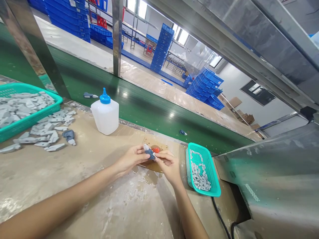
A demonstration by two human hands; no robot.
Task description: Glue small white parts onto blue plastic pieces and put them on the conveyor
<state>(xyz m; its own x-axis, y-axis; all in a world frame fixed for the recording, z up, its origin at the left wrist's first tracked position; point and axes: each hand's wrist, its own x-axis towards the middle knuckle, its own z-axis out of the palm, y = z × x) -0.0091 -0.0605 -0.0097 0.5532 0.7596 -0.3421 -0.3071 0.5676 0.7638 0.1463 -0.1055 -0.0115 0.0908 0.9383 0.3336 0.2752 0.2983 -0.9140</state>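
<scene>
Between my hands is a small dark blue-grey plastic part (pixel 149 153) with a light grey tip. My left hand (pixel 136 157) grips its body from the left. The fingers of my right hand (pixel 169 164) pinch a small pale piece (pixel 154 154) against the part's right end. Just behind them, a red-orange round thing (pixel 156 150) sits on a wet brown patch of the table. A similar blue-grey part (pixel 69 136) lies at the left beside loose light grey pieces (pixel 51 131).
A white bottle with a blue nozzle (pixel 106 116) stands behind my left arm. Grey pieces fill the left green basket (pixel 58 100); small ones lie in the right green basket (pixel 216 186). The green conveyor belt (pixel 139 108) carries two blue-grey parts. A metal housing (pixel 279 172) stands right.
</scene>
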